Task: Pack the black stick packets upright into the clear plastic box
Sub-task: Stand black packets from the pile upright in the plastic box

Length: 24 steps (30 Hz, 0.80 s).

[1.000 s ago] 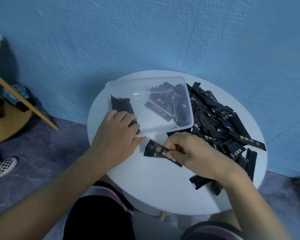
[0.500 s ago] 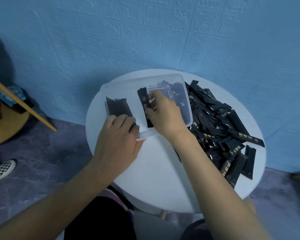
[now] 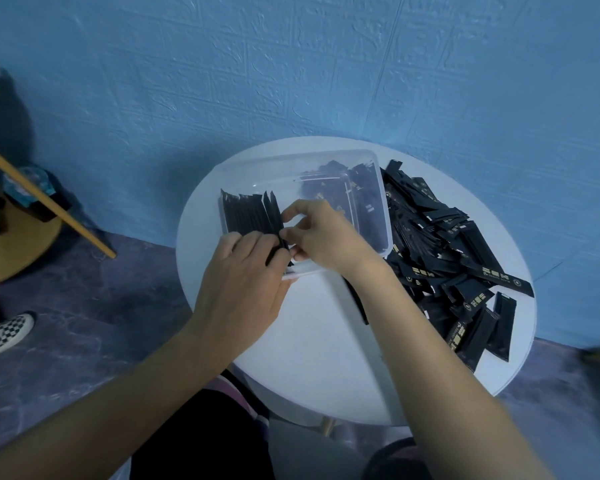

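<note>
left hand grips packet row, long axes vertical; right hand pinches end packet.

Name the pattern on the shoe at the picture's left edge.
A black-and-white checkerboard on the slip-on shoe, seen best in the head view.

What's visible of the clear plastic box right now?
The clear plastic box is rectangular, round-cornered and lidless, and it sits flat at the back of the round white table. A row of black stick packets stands upright at its left end; loose packets lie in its right end. The packet pile on the table lies beside its right wall. The left hand grips the row at the near-left corner; the right hand reaches inside, pinching a packet onto the row.
</note>
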Motion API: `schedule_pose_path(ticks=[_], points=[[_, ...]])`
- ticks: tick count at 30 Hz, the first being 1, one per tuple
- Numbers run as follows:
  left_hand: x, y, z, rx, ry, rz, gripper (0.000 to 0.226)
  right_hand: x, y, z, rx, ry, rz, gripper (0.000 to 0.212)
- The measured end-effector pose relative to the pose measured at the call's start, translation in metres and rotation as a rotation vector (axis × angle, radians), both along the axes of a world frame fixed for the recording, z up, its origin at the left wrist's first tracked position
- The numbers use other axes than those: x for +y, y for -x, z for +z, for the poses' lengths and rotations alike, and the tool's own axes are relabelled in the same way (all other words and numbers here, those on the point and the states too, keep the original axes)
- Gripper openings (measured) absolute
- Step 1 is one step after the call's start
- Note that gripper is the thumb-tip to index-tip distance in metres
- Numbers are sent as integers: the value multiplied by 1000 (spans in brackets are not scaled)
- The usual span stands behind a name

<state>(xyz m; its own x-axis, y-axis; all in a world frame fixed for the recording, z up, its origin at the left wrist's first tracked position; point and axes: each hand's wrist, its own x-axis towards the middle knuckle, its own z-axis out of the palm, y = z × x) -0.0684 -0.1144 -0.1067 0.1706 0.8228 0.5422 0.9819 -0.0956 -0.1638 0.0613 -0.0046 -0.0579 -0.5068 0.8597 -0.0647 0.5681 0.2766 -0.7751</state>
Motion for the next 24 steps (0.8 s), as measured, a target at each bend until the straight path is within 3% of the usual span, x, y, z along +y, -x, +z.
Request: schedule_pose_path(ticks=[9,14,18,24], points=[[-1,-1,0,25,-5,-4,35,4,0,-4,9,3,16,7],[-1,-1,0,40,16,-2,36,6,-2,-5,86,92,20,20],[-1,1,3,24,14,-38,33,4,-6,-2,-1,24,36,36],[1,3,1,31,37,-43,36,-10,-32,8,-12,-91,37,27]])
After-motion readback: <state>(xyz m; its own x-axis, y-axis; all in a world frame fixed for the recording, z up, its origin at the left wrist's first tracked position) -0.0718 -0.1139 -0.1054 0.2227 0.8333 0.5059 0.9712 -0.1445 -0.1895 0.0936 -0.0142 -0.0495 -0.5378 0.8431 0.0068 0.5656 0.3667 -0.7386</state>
